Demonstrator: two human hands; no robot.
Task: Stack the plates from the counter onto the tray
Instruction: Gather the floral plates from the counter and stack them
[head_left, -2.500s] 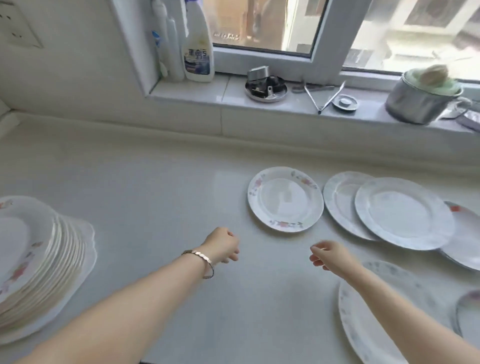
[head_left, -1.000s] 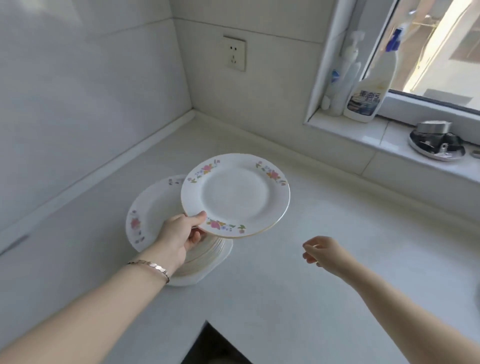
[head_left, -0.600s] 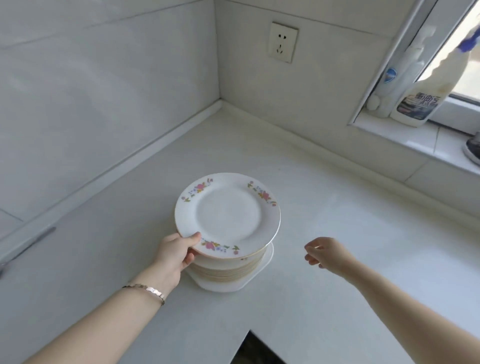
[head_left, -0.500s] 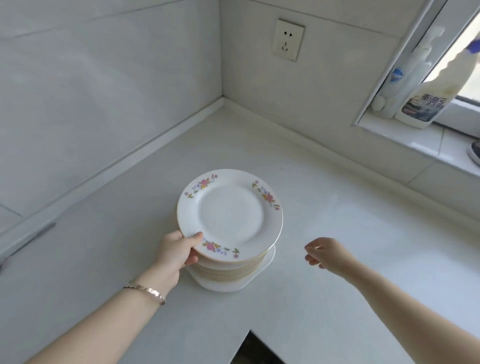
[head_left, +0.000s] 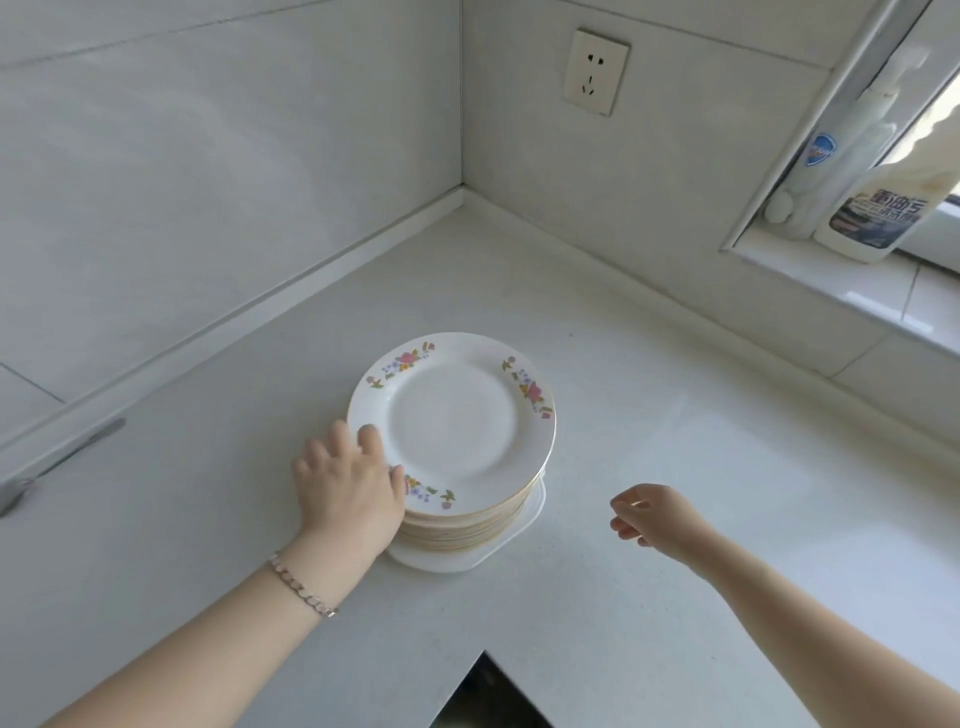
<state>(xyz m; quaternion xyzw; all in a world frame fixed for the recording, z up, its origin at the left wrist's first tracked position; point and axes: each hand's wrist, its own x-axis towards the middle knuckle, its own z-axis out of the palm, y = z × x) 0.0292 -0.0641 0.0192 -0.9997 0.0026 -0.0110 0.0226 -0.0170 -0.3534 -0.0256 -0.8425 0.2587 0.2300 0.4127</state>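
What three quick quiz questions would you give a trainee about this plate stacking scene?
1. True or false: the right hand holds a plate.
2. Which hand touches the top plate? A: left hand. B: right hand.
3. Fill in: the stack sits on a white ___.

Key: 1 false, it is empty; 2 A; 3 tray.
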